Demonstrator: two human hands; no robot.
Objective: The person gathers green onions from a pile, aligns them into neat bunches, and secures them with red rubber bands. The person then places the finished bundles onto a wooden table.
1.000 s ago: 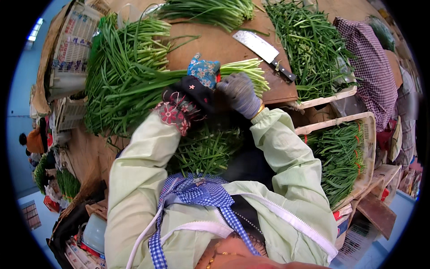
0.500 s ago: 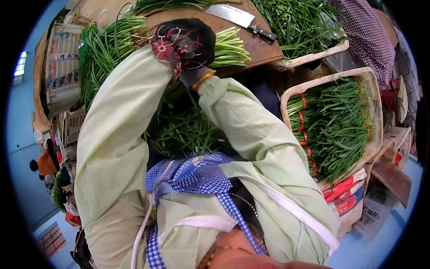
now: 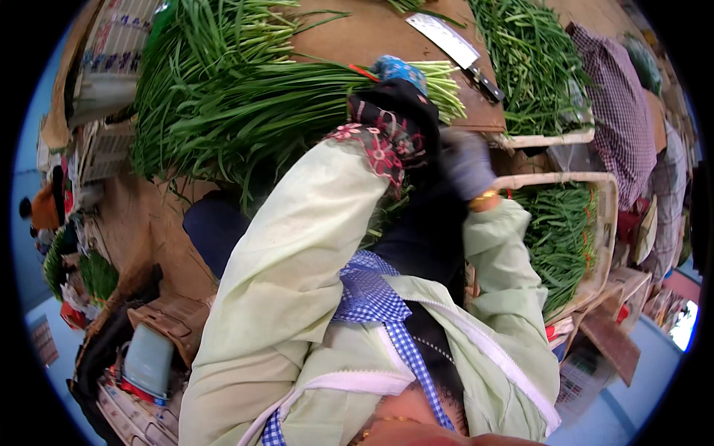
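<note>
A long bunch of garlic chives [image 3: 282,97] lies across the near edge of the brown board, pale stems to the right and green leaves to the left. My left hand [image 3: 401,73], in a blue patterned glove below a black floral cuff, is closed around it near the stem end. A red tie [image 3: 363,72] shows on the bunch beside this hand. My right hand [image 3: 467,162], in a greyish glove, is apart from the bunch, below the stem ends. Motion smears its fingers, so any held thing cannot be made out.
A cleaver [image 3: 446,39] with a black handle lies on the board [image 3: 338,33]. More loose chives [image 3: 230,33] are piled at the far left. Cut greens fill a crate [image 3: 550,139] at the far right. Nearer, another crate [image 3: 606,245] holds bunches with red ties.
The bunch now lies with its leaves spread left and a red tie visible. My right hand has pulled away from my left, toward the right and nearer me. The view has shifted.
</note>
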